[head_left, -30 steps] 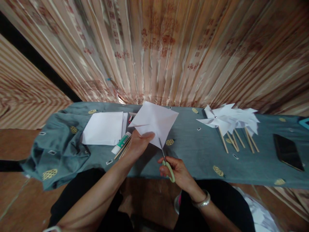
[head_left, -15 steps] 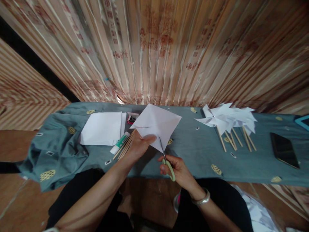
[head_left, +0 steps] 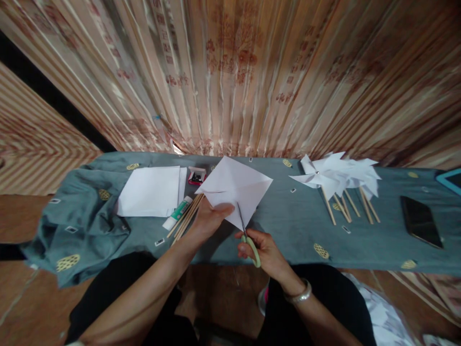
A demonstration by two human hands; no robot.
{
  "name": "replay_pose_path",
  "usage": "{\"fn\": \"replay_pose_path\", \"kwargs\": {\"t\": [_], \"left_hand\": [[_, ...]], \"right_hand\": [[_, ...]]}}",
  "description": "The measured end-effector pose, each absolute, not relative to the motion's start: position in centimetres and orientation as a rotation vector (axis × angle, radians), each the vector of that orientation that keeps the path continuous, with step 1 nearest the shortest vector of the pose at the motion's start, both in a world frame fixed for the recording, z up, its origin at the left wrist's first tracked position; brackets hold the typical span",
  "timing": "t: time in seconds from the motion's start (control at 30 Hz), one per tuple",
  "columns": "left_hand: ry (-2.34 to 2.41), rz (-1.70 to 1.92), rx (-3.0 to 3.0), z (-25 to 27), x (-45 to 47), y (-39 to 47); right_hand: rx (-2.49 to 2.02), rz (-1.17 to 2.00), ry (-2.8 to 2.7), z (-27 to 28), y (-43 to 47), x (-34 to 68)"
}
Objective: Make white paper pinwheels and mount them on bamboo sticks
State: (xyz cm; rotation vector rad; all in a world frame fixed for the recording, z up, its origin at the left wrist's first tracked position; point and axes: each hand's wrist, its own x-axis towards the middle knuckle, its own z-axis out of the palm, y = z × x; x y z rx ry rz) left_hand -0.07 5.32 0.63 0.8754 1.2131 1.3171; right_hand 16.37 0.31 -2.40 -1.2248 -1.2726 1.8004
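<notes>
My left hand grips a white square sheet of paper near its lower left edge, thumb on top and the other fingers underneath. The sheet is creased and turned like a diamond, with a slit running in from its left corner. In my right hand is a pair of scissors with pale green handles. Its blades lie at the sheet's lower corner and point up toward the middle of the paper. Beneath my left forearm lie several thin wooden sticks, partly hidden.
At the left is a stack of white paper, with a glue stick and a small red box beside it. Several paper pinwheels on sticks and a black phone lie on the right of the cloth-covered table. A curtain hangs behind.
The view has shifted slightly. The paper has turned a little, with its right corner slightly lower, while both hands keep their hold and the scissors stay at the lower corner.
</notes>
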Motion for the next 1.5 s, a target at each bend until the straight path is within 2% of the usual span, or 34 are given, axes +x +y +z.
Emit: {"fn": "replay_pose_path", "kwargs": {"t": [1.5], "left_hand": [[1.283,1.285,0.979,0.92,0.25,4.62]], "right_hand": [[-1.218,1.792,-1.218,-2.43,0.79,16.26]]}}
